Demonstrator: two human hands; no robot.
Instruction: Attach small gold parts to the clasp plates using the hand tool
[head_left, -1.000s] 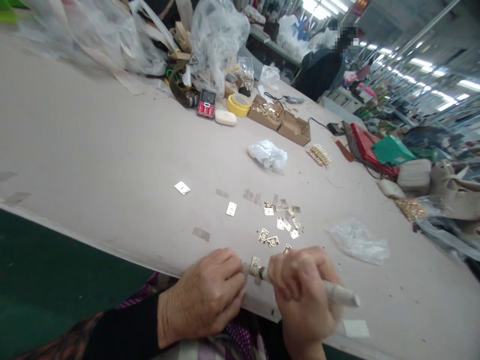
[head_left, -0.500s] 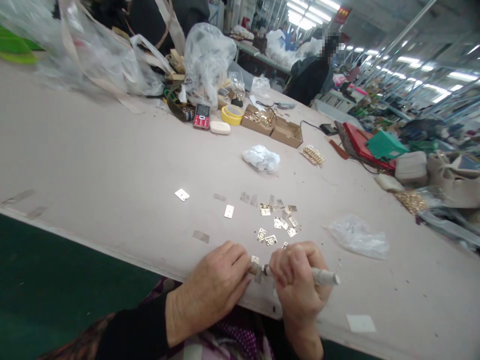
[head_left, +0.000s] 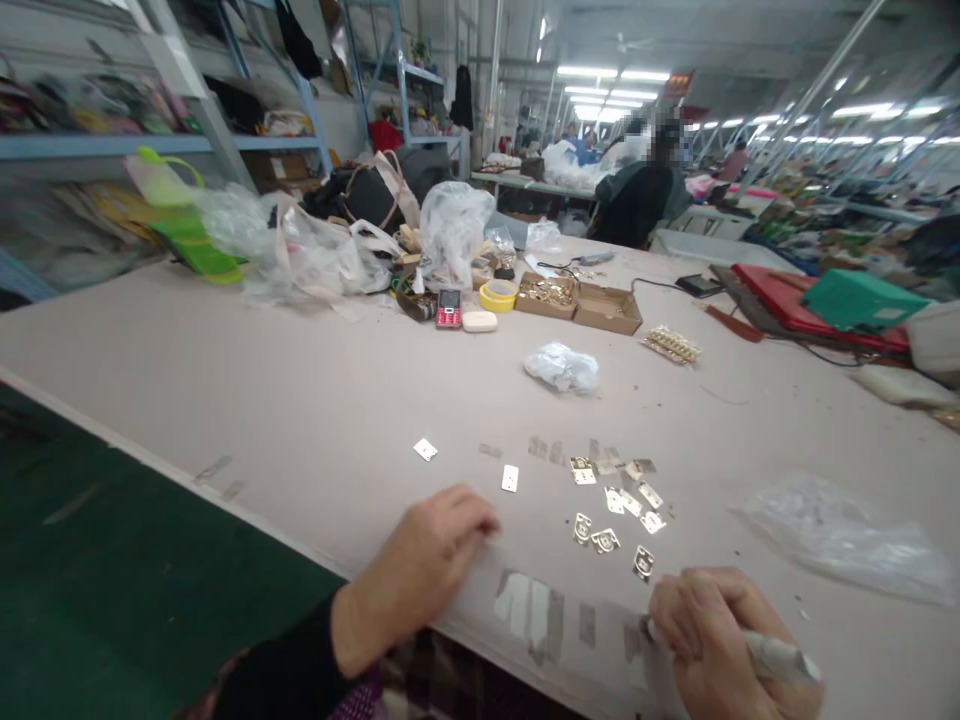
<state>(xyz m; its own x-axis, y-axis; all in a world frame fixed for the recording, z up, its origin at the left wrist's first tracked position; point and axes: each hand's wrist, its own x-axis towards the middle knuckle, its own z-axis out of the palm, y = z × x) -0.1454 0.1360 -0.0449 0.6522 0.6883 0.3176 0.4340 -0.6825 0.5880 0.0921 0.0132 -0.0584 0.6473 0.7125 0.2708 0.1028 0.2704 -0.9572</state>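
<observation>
My left hand (head_left: 431,550) hovers over the table's near edge with fingers curled and tips together; whatever may be between them is hidden. In my right hand (head_left: 712,630), at the lower right, is a thick, pale-handled tool (head_left: 776,657), its dark tip pointing left near the tabletop. Ahead of the hands lie several gold metal plates with cut-out shapes, among them one plate (head_left: 643,563) close to my right hand. Two plain shiny plates (head_left: 510,478) lie further left, beyond my left hand. Strips of clear tape (head_left: 529,612) are stuck to the table between my hands.
Across the table (head_left: 337,390) are a crumpled white bag (head_left: 562,367), a red phone (head_left: 448,309), yellow tape (head_left: 497,294) and cardboard boxes (head_left: 607,307). A clear plastic bag (head_left: 847,535) lies at right. Another person (head_left: 637,200) sits further back.
My hands have moved apart, the left going left and the right going right with the tool. The small plate that was between them no longer shows there. The camera view has tilted up.
</observation>
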